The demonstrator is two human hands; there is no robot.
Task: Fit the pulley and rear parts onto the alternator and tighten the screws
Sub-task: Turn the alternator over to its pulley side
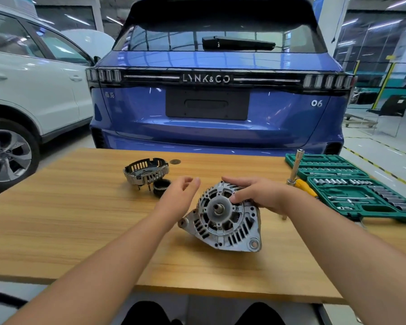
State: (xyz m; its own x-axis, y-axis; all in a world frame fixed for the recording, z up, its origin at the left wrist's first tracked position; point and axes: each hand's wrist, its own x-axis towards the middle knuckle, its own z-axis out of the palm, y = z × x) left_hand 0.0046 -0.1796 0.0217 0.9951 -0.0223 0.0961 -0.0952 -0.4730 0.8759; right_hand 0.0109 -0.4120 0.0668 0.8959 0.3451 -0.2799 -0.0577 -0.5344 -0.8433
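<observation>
Alternator propped on a wooden bench between two bare hands

Alternator (223,221), a silver cast-metal housing with slotted vents, sits near the middle of a wooden table (80,219), tilted so its round face and bare central shaft point up toward the viewer. Two mounting ears stick out at its lower corners.

The right hand (256,193) rests over the top rim of the housing, fingers curled down across the vents and thumb against the face, gripping it. The left hand (178,195) hovers just to the left of the housing, fingers relaxed and slightly spread, holding nothing and not touching it.

Farther back on the table, to the left, lies the rear cover (147,171), a round slotted metal shell lying open side up. A small black pulley (161,187) sits just in front of it, touching or nearly touching.

To the right, a green socket set case (352,184) lies open, with rows of sockets. A yellow-handled tool (304,186) with an upright metal shaft stands beside it, behind the right wrist.

Beyond the table stands a blue car (216,90), seen from the rear, and a white car (33,90) at left.
</observation>
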